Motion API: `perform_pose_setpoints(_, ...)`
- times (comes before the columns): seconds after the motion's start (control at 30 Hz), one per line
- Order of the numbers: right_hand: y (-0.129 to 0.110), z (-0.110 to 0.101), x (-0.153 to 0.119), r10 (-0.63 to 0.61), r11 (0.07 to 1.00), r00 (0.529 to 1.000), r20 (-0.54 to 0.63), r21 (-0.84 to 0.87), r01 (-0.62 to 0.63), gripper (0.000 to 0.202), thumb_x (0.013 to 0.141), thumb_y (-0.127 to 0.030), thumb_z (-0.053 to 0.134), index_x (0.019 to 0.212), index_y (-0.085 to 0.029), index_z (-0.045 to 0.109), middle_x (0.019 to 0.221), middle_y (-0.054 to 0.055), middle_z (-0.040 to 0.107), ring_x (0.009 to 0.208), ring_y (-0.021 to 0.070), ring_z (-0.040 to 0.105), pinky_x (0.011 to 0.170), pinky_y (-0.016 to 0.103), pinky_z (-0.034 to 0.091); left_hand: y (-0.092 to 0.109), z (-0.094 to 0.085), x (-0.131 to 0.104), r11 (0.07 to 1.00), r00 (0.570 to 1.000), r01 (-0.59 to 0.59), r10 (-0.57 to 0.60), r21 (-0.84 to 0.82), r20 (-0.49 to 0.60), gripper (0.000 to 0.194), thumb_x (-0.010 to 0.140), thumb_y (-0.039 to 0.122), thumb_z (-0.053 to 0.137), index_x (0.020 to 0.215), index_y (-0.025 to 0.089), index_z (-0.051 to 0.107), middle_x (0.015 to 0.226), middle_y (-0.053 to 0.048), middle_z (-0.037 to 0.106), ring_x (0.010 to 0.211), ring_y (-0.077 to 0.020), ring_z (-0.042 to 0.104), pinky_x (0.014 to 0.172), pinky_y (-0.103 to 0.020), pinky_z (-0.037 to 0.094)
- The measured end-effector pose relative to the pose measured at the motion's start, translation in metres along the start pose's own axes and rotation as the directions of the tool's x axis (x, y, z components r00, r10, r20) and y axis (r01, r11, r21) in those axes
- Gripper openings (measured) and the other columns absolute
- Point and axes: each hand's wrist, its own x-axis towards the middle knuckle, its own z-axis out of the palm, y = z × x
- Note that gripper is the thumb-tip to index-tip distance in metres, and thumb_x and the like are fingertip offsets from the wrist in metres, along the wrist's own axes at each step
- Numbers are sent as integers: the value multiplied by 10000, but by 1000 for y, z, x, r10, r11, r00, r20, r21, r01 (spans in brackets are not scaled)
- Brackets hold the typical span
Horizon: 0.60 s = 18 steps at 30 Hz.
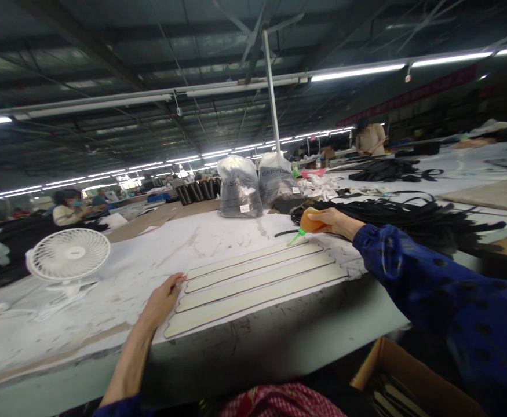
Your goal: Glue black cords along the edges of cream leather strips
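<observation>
My right hand is wrapped round an orange squeeze bottle, tilted so that its green nozzle points down at the far edge of the pale strips. Several long cream strips with dark outlines lie side by side on the white-covered table. At their left ends rests my left hand, its fingertips by the upper left corner; whether anything is under them is too small to tell. A thin black strip lies just left of the bottle.
A white fan stands at the left. Two stuffed plastic bags sit behind the strips, and black straps are piled at the right. An open cardboard box is below the table edge. Other people work farther back.
</observation>
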Motion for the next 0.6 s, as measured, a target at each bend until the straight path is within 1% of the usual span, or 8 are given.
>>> perform_pose_setpoints(0.1,1,-8,2,7,1000,998,-61,-2,-7,236,774,-161,703,970,-53,627,825,126,673,718,208,648,594,327,589,-2,0,1,1000,1000,-1,1,6,4,532,790,383,375,1246,139,498,1258,-93,617,1152,-263,567,1028,-394,404)
perform_pose_setpoints(0.2,3,-18,4,13,1000,995,-95,3,-12,251,744,-170,736,939,-56,627,818,123,666,718,214,646,614,347,592,-4,0,2,1000,1000,-1,1,3,-2,524,782,392,386,1234,156,507,1260,-89,617,1162,-263,562,1029,-393,404)
perform_pose_setpoints(0.4,7,-35,5,8,1000,991,-135,25,-4,123,765,-136,703,844,-95,617,845,112,653,773,222,645,661,376,600,-3,0,1,1000,1000,-6,5,-29,-24,519,758,403,423,1212,171,525,1210,-79,650,1131,-260,583,1006,-380,427)
perform_pose_setpoints(0.6,9,-49,6,17,1000,987,-162,27,-13,181,751,-149,718,890,-95,615,886,124,646,812,233,641,677,394,603,0,-2,0,999,999,-4,3,-35,-32,502,748,396,444,1193,186,542,1194,-70,661,1117,-262,595,1009,-388,427)
